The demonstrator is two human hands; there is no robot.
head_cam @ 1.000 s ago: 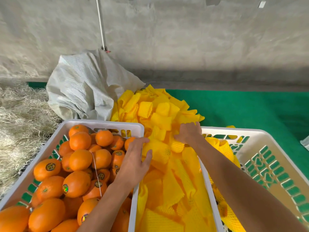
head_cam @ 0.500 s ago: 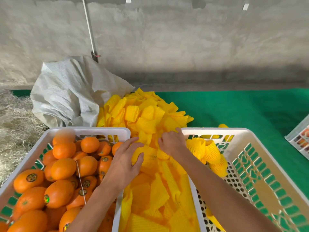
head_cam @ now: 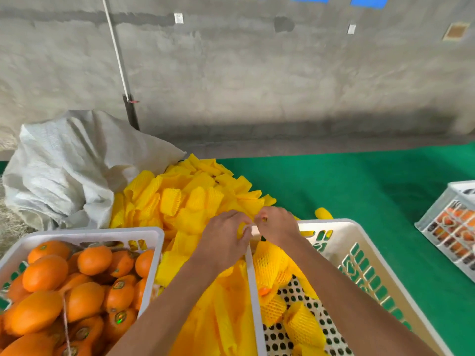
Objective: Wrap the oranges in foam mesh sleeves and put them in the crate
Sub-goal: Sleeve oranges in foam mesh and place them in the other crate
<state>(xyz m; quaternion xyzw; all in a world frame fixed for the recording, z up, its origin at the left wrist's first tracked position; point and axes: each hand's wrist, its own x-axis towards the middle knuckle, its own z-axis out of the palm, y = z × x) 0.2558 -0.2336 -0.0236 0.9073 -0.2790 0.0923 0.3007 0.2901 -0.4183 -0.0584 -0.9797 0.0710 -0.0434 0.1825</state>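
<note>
My left hand (head_cam: 222,240) and my right hand (head_cam: 279,227) meet over the pile of yellow foam mesh sleeves (head_cam: 190,199), close to the near corner of the right crate (head_cam: 359,233). Both have curled fingers pinching one yellow sleeve (head_cam: 241,228) between them; most of it is hidden by the fingers. Bare oranges (head_cam: 46,274) fill the white crate on the left (head_cam: 90,233). Several oranges wrapped in mesh (head_cam: 272,265) lie on the right crate's perforated floor, under my right forearm.
A crumpled white woven sack (head_cam: 64,170) lies behind the left crate. Green matting (head_cam: 359,191) covers the floor to the right, with another white crate of fruit (head_cam: 449,227) at the far right edge. A concrete wall and a pole (head_cam: 131,114) stand behind; straw (head_cam: 10,227) lies at left.
My left hand moved right, away from the orange crate's rim, and joined my right hand over the sleeve pile. Both now pinch one sleeve. The camera tilted up and shifted right.
</note>
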